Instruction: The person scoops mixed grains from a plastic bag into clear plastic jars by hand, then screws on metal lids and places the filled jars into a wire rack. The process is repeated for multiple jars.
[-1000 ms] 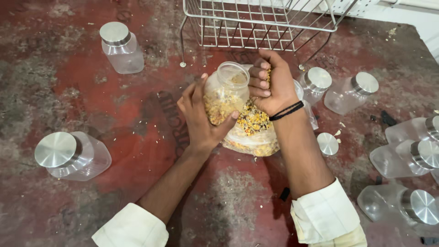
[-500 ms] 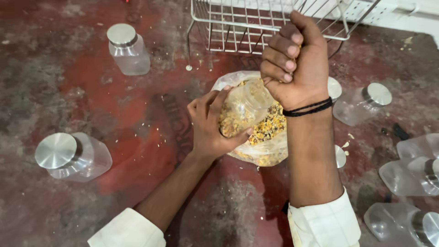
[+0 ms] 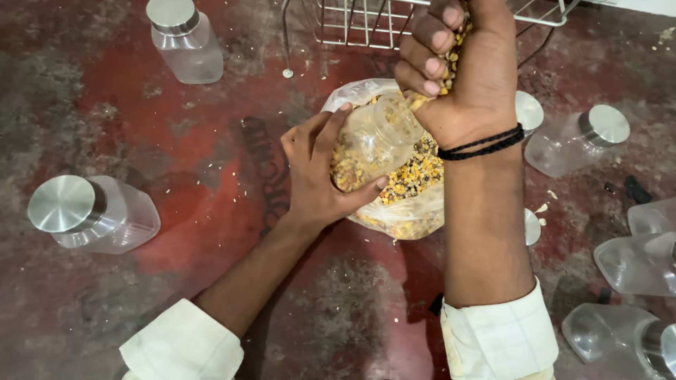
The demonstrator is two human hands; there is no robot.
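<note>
The left hand [image 3: 320,176] reaches in from the lower left, forearm stretched out, and wraps its fingers around a clear jar [image 3: 373,141], tilting it so the mouth points up and to the right. The jar sits over a plastic bag [image 3: 405,211] of mixed grains, partly filled with the same grains. The right hand [image 3: 465,70] hangs just above the jar's mouth, clenched in a fist around a handful of grains [image 3: 451,60], wrist bent down, a black band [image 3: 482,144] on it. Beyond the jar stands a wire basket [image 3: 366,21].
</note>
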